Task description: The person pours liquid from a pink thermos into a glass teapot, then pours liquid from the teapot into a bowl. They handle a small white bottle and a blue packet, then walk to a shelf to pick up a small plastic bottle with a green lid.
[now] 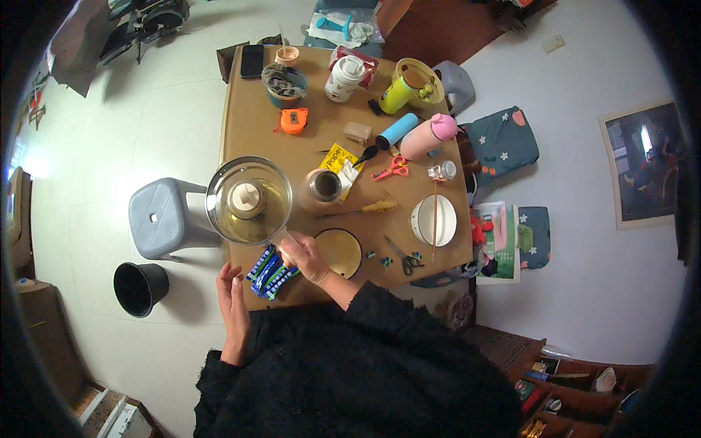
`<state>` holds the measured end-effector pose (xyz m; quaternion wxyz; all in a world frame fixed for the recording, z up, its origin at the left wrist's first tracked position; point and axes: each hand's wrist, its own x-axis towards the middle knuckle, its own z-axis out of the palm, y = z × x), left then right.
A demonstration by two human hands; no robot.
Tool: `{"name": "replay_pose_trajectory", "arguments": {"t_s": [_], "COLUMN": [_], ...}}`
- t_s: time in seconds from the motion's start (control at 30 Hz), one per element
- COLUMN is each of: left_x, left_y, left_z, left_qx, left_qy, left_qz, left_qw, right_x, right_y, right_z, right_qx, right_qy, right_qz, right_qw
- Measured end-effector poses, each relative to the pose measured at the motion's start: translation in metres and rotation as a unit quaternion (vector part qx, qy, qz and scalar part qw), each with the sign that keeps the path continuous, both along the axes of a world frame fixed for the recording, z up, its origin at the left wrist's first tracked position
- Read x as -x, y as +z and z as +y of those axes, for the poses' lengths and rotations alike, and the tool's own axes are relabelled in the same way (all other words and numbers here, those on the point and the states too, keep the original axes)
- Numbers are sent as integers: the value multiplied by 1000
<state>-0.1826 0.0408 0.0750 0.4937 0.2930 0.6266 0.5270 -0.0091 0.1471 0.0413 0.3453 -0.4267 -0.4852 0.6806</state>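
My right hand grips the pale handle of a round pan. A glass lid with a metal rim and a cream knob covers the pan, which reaches past the table's left edge. My left hand, holding nothing, is raised by the front left corner with its fingers slightly apart. Between the hands lie several blue sachets bearing writing. A cream round dish with a dark rim sits just right of my right hand. An uncovered jar stands right of the pan.
The brown table also carries scissors, a white bowl with a stick across it, a wooden-handled tool, an orange tape measure and a pink bottle. Left are a grey stool and a black bin.
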Motion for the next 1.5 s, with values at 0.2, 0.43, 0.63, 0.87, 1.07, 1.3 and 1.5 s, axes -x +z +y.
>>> {"name": "replay_pose_trajectory", "arguments": {"t_s": [0.2,0.43,0.63,0.87,1.07,1.3,1.5], "left_x": [-7,-13,-18,-24,-32,-39,-44], "left_y": [5,2,5,0,11,8,9], "left_z": [6,7,9,6,16,13,23], "left_qx": [3,3,6,-28,-23,19,24], "left_qy": [13,19,71,179,214,231,229], "left_qz": [-13,-10,-17,34,53,78,86], "left_qw": [1000,1000,997,983,975,970,969], "right_x": [-5,-8,-44,-138,-197,-201,-216], "right_y": [3,12,22,43,15,5,-8], "right_z": [-5,-1,-4,167,349,414,428], "right_qx": [-4,-11,-179,-226,-145,-78,-77], "right_qy": [41,79,21,-320,-466,-499,-512], "right_qz": [20,17,-166,-247,-399,-450,-367], "right_qw": [999,997,970,887,777,736,773]}}
